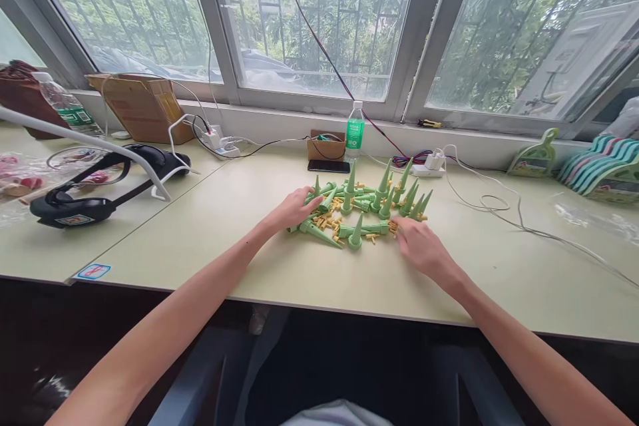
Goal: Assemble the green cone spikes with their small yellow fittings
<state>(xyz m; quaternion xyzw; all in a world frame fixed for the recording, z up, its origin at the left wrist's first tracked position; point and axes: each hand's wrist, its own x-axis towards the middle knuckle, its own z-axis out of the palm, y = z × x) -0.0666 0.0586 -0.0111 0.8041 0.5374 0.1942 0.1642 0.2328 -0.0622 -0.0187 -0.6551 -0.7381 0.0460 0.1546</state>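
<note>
My left hand (294,208) is at the left edge of a pile of green plastic parts, its thumb and fingers closed about an upright green spike (317,186). My right hand (420,244) is at the pile's right side, fingers curled in at small yellow pegs (393,227); what they pinch is hidden. Several cone-shaped green spikes stand upright on round collars, among them a front spike (355,234) and a taller spike (350,186). Green tubes (367,230) lie between them. Loose yellow pieces (327,219) are scattered in the middle.
Behind the pile are a dark phone (328,166), a small cardboard box (325,146) and a water bottle (355,130). A black headset (104,186) lies left. White cables (519,223) cross the table's right side, near green dustpan-like pieces (536,156).
</note>
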